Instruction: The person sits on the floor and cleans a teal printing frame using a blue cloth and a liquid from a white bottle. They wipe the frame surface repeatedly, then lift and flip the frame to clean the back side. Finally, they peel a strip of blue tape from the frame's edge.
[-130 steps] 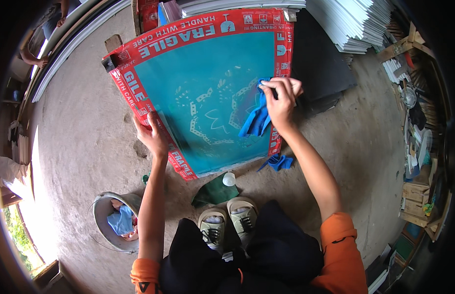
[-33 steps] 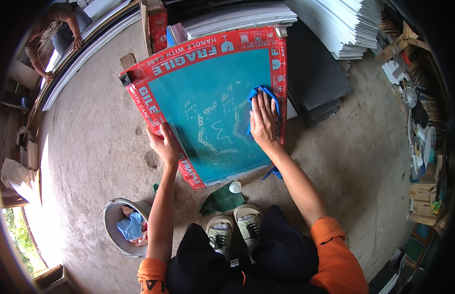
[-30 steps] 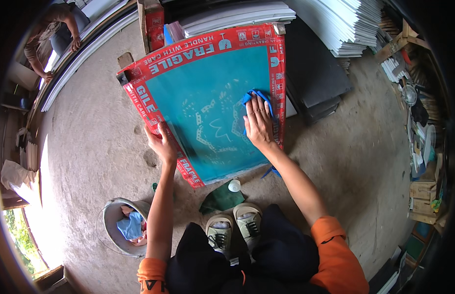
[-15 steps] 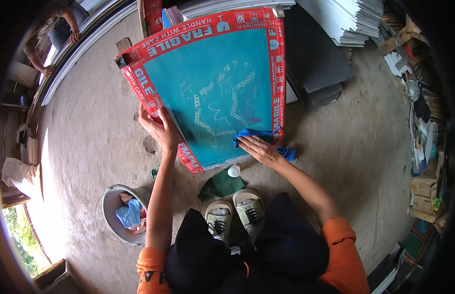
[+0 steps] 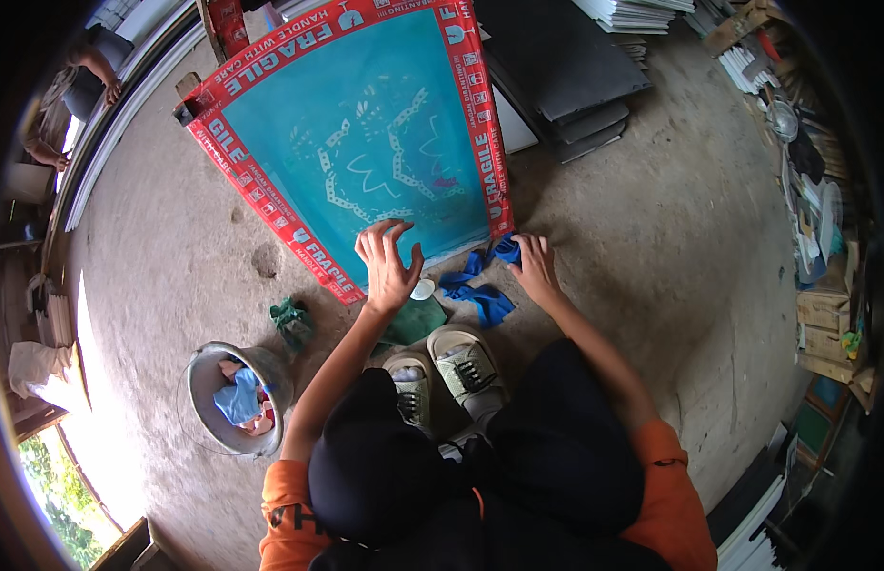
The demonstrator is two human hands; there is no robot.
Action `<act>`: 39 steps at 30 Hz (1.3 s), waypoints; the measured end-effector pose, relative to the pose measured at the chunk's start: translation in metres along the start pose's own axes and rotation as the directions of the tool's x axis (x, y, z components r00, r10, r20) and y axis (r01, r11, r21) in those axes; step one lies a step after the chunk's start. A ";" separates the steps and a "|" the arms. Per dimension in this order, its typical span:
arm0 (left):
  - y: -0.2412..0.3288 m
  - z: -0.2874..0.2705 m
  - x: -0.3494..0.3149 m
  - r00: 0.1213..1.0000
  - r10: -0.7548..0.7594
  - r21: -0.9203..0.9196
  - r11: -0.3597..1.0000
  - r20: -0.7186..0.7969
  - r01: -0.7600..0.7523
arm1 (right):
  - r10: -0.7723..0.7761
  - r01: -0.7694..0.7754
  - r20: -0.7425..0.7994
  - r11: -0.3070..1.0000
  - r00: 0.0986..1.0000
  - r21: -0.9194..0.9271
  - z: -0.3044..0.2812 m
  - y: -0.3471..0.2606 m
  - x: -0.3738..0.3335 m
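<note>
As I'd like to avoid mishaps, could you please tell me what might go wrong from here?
Neither the left hand nor the right hand seems to grip the red-taped frame, so it could shift if bumped. The left hand is close to the small white container and might knock it. Blue cloth lies on the floor and could pick up grit.

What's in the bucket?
In the bucket: a light-blue cloth lying over pinkish pieces, probably cloth too. They cover the bottom, so anything underneath can't be seen.

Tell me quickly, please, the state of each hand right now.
Left hand: open, holding nothing.
Right hand: fingers closed on a blue cloth.
</note>
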State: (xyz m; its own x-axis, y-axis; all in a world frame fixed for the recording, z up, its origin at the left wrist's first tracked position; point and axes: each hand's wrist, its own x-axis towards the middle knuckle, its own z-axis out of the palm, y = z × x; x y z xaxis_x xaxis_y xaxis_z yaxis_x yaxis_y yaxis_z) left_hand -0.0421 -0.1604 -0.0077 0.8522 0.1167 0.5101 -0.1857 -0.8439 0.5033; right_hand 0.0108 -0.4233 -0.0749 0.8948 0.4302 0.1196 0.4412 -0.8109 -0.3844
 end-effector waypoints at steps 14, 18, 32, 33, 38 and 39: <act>-0.085 -0.069 0.016 0.805 -0.273 0.169 0.894 -0.527 0.414 | -0.174 0.444 -0.688 0.864 0.704 0.236 -0.094 -0.102 0.214; -0.111 -0.073 0.043 0.676 -0.600 -0.416 0.794 -0.428 0.443 | -0.222 0.442 -0.727 0.888 0.650 0.125 -0.078 -0.111 0.232; -0.128 -0.055 0.049 0.641 -0.603 -0.363 0.798 -0.475 0.481 | -0.405 0.611 -0.643 0.782 0.650 0.125 -0.041 -0.118 0.199; -0.128 -0.057 0.047 0.649 -0.601 -0.352 0.799 -0.467 0.487 | -0.350 0.569 -0.681 0.814 0.644 0.119 -0.058 -0.122 0.216; -0.126 -0.055 0.048 0.635 -0.646 -0.397 0.762 -0.423 0.511 | -0.371 0.605 -0.695 0.788 0.616 0.115 -0.047 -0.129 0.215; -0.126 -0.056 0.047 0.633 -0.654 -0.407 0.755 -0.414 0.514 | -0.454 0.658 -0.626 0.742 0.634 0.129 -0.034 -0.128 0.201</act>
State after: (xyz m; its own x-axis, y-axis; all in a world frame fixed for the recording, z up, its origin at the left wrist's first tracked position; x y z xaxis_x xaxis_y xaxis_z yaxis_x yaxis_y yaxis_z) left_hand -0.0059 -0.0192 -0.0082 0.4589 0.8424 0.2824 0.0988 -0.3643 0.9260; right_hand 0.1371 -0.2467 0.0293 0.4101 0.3930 0.8231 0.9074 -0.2672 -0.3245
